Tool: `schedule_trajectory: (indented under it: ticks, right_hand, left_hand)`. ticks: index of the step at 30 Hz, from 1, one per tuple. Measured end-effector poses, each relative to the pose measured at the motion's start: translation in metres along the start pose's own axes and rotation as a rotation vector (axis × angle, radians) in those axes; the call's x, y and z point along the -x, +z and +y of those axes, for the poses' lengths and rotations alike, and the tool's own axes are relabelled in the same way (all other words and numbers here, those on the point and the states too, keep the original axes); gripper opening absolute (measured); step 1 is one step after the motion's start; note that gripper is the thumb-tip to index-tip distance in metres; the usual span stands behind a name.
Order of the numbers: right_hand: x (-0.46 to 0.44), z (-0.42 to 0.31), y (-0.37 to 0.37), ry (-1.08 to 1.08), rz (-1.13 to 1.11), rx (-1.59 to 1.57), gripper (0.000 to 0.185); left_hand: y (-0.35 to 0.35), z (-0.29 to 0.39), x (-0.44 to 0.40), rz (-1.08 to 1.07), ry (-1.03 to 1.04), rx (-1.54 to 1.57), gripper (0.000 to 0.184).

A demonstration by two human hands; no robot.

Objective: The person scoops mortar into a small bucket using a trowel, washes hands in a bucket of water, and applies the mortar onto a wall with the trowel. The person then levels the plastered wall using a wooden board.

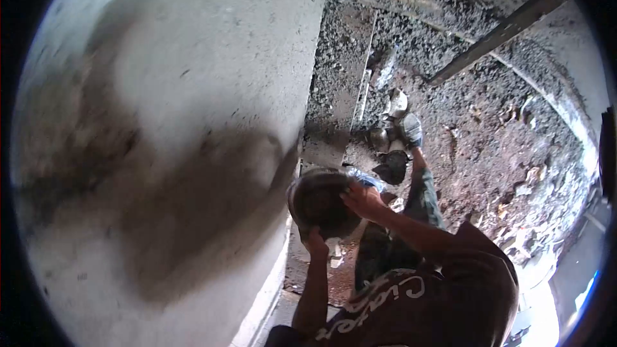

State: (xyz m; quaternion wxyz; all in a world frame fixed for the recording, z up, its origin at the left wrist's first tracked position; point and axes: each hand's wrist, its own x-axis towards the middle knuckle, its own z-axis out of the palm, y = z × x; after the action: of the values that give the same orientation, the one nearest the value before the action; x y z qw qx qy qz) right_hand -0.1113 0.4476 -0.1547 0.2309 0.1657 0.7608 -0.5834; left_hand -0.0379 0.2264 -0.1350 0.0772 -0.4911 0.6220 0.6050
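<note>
Between my hands is a dark round bowl (pixel 321 202), tilted against or very near the pale wall; its contents, if any, are too dark to make out. My left hand (pixel 315 242) grips the lower rim. On the upper right side of the bowl, my right hand (pixel 363 200) holds the edge with its fingers over the rim. Bluish clear plastic (pixel 367 180) shows just behind my right hand.
A pale plastered wall (pixel 218 58) with a dark shadow fills the left. Rubble and gravel (pixel 475 135) cover the ground. A wooden post (pixel 501 32) slants at upper right. Near my feet lie a whitish rounded object (pixel 396 103) and a dark shoe (pixel 392 167).
</note>
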Motion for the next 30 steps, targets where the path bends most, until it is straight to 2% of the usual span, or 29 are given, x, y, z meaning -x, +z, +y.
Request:
schedule_trajectory:
  ticks: [1,2,3,4,5,6,7,8,9,10,12,13,15,16,18,19,20,21,22,24,25,26,28,29,30]
  right_hand:
    - [0.018,0.031,-0.008,-0.150,-0.034,0.097,0.039]
    - [0.045,0.053,-0.008,-0.287,-0.080,0.182,0.040]
    - [0.052,0.065,-0.019,-0.184,-0.249,0.403,0.038]
    - [0.046,0.068,-0.037,-0.078,-0.427,0.621,0.037]
    - [0.053,0.010,-0.071,-0.112,-0.399,0.778,0.028]
    - [0.051,-0.009,-0.089,-0.284,-0.288,0.843,0.016]
    - [0.033,-0.019,-0.093,-0.250,-0.305,0.782,0.014]
    - [0.028,-0.046,-0.105,-0.577,-0.107,0.845,0.017]
    - [0.013,-0.062,-0.100,-0.448,-0.091,0.985,0.018]
    - [0.012,-0.088,-0.101,-0.464,-0.063,1.004,0.018]
    - [0.022,-0.144,-0.113,-0.287,-0.099,1.060,0.029]
    - [0.033,-0.157,-0.125,-0.291,-0.072,1.064,0.029]
    - [0.044,-0.181,-0.156,-0.529,-0.290,1.014,0.042]
    - [0.044,-0.189,-0.167,-0.528,-0.268,1.021,0.042]
    - [0.033,-0.201,-0.191,-0.680,0.338,1.315,0.039]
    - [0.028,-0.217,-0.213,-0.497,0.176,1.199,0.038]
    - [0.018,-0.230,-0.239,-0.318,0.022,1.071,0.037]
    - [0.006,-0.217,-0.258,-0.323,-0.105,0.846,0.037]
    - [0.012,-0.219,-0.271,-0.326,-0.086,0.833,0.037]
    - [0.038,-0.228,-0.292,0.012,-0.300,0.321,0.038]
    - [0.053,-0.226,-0.297,0.079,-0.359,0.093,0.041]
    - [0.056,-0.216,-0.292,0.076,-0.351,0.075,0.041]
    - [0.057,-0.196,-0.278,0.047,-0.460,-0.332,0.046]
    - [0.060,-0.197,-0.270,0.067,-0.472,-0.372,0.047]
    - [0.054,-0.186,-0.261,0.106,-0.572,-0.588,0.044]
  left_hand:
    - [0.016,0.019,0.013,0.018,-0.003,0.044,0.056]
    - [0.018,0.024,0.013,-0.039,0.168,-0.182,0.054]
    - [0.016,0.019,0.011,-0.064,0.213,-0.259,0.049]
    - [0.015,0.004,-0.007,-0.138,0.047,-0.063,0.045]
    - [0.039,0.033,0.014,-0.218,0.368,-0.144,0.043]
    - [0.071,0.088,0.058,-0.197,0.540,-0.311,0.043]
    - [0.075,0.089,0.053,-0.276,0.524,-0.346,0.044]
    - [0.081,0.091,0.046,-0.365,0.525,-0.376,0.044]
    - [0.101,0.105,0.055,-0.375,0.551,-0.351,0.044]
    - [0.121,0.123,0.070,-0.394,0.596,-0.338,0.044]
    - [0.148,0.158,0.095,-0.426,0.671,-0.318,0.043]
    - [0.155,0.170,0.107,-0.408,0.688,-0.277,0.043]
    - [0.170,0.191,0.126,-0.396,0.779,-0.142,0.047]
    - [0.171,0.201,0.136,-0.419,0.736,-0.127,0.048]
    - [0.176,0.210,0.149,-0.485,0.761,0.015,0.051]
    - [0.177,0.223,0.171,-0.490,0.767,0.011,0.051]
    - [0.182,0.244,0.202,-0.527,0.879,0.035,0.052]
    - [0.186,0.259,0.225,-0.576,0.999,0.044,0.053]
    - [0.189,0.259,0.220,-0.591,1.013,0.034,0.053]
    - [0.188,0.254,0.201,-0.701,0.965,0.085,0.054]
    - [0.186,0.267,0.211,-0.659,1.012,-0.011,0.049]
    - [0.185,0.273,0.215,-0.672,1.017,-0.026,0.049]
    - [0.185,0.279,0.221,-0.713,0.923,-0.061,0.042]
    - [0.186,0.279,0.219,-0.716,0.931,-0.073,0.042]
    - [0.189,0.278,0.215,-0.721,0.927,-0.078,0.043]
